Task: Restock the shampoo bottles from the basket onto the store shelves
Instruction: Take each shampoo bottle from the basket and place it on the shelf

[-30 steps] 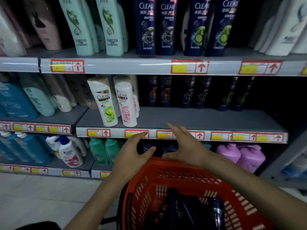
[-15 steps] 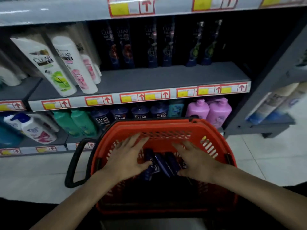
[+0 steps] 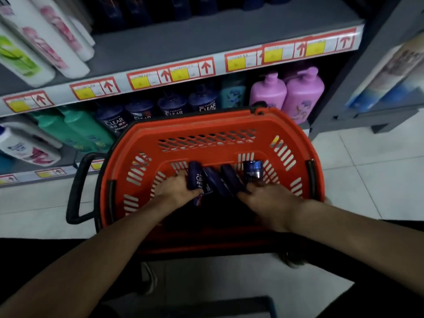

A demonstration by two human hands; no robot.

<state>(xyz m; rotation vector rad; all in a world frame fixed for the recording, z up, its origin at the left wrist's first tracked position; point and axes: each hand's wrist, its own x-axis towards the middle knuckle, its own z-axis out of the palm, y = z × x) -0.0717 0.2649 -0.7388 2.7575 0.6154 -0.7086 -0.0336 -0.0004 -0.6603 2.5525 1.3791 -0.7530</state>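
An orange basket (image 3: 206,125) stands in front of the shelves, with several dark blue CLEAR shampoo bottles lying side by side in its bottom. Both my hands are down inside it. My left hand (image 3: 174,191) grips the leftmost bottle (image 3: 195,176), thumb wrapped under its label. My right hand (image 3: 270,200) curls its fingers over the lower end of the third bottle (image 3: 230,179). A second bottle (image 3: 212,180) lies between them, and a fourth (image 3: 252,172) lies just right of my right fingers. The bottles' lower ends are hidden under my hands.
The grey middle shelf (image 3: 206,40) has bare room at front, with white bottles (image 3: 46,42) at its left. Below it stand green bottles (image 3: 78,129), dark CLEAR bottles (image 3: 174,106) and pink bottles (image 3: 302,92). The basket's black handle (image 3: 75,187) hangs left. A grey shelf post (image 3: 358,72) rises at the right.
The view has tipped further down. Both hands went from the basket's rim to deep inside it, and their fingers have closed on dark blue bottles.
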